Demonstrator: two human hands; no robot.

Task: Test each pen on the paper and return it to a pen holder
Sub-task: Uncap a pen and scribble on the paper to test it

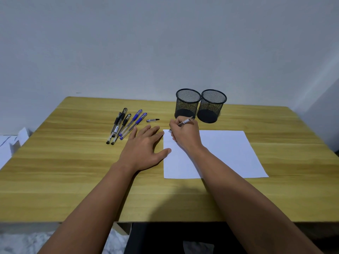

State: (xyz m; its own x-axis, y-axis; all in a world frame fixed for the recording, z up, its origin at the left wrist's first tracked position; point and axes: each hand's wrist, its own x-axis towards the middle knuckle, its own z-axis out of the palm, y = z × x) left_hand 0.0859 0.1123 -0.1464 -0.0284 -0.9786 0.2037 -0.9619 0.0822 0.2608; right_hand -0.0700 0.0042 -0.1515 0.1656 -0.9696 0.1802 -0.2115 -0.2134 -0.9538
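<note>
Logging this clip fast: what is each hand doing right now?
Left hand: open, flat on the table, thumb on the paper.
Right hand: grips a pen, tip at the paper.

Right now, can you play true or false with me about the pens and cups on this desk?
1. The right hand holds a pen over the paper. True.
2. Both mesh cups are full of pens. False: they look empty; the spare pens lie on the desk.
3. The left hand lies flat, its thumb at the paper's edge. True.
4. A pen cap lies alone on the desk. True.
5. The paper is covered in scribbles. False: it looks blank.
</note>
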